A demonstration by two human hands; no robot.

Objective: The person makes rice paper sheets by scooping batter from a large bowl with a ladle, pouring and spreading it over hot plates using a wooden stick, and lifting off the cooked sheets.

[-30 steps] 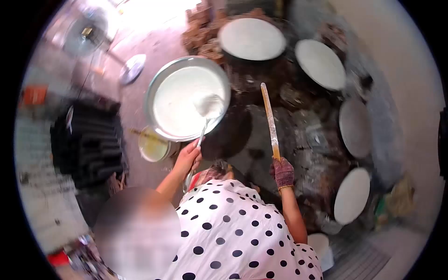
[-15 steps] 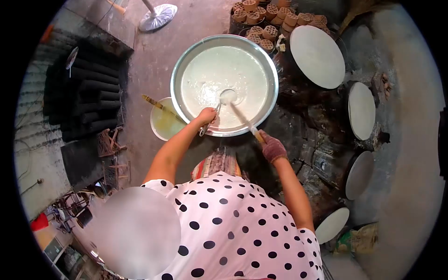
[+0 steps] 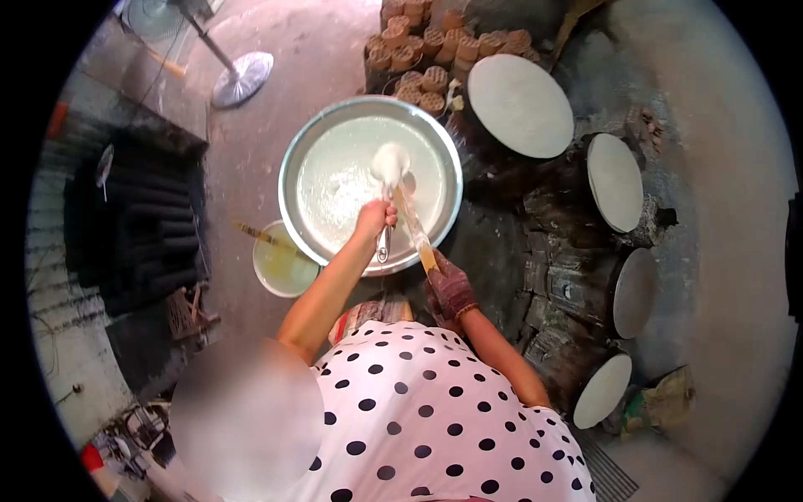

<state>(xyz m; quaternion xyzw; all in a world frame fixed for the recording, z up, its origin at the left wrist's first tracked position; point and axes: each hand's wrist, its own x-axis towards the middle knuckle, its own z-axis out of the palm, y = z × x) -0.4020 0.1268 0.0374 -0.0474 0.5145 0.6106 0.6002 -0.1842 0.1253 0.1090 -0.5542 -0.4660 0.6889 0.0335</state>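
Note:
A large metal basin (image 3: 456, 188) of white batter (image 3: 335, 163) stands in front of me. My left hand (image 3: 375, 219) is closed around the handle of a metal ladle (image 3: 391, 161), whose bowl, heaped with white batter, is over the basin. My right hand (image 3: 450, 286), in a dark reddish glove, grips a flat wooden stick (image 3: 426, 253) coated with batter along its upper part. The stick's far end comes close to the ladle bowl; whether they touch I cannot tell.
Left of the basin is a white bucket (image 3: 266, 280) of yellowish liquid with a stick (image 3: 251, 232) across it. Round stoves with pale discs (image 3: 520, 106) on top line the right side. Perforated clay-coloured cylinders (image 3: 401, 57) are stacked behind; a fan stand (image 3: 242, 79) is at back left.
The ladle has come up from the batter surface and now carries a heap of batter. My right hand and the stick have moved left, nearer my left hand. The camera view has shifted.

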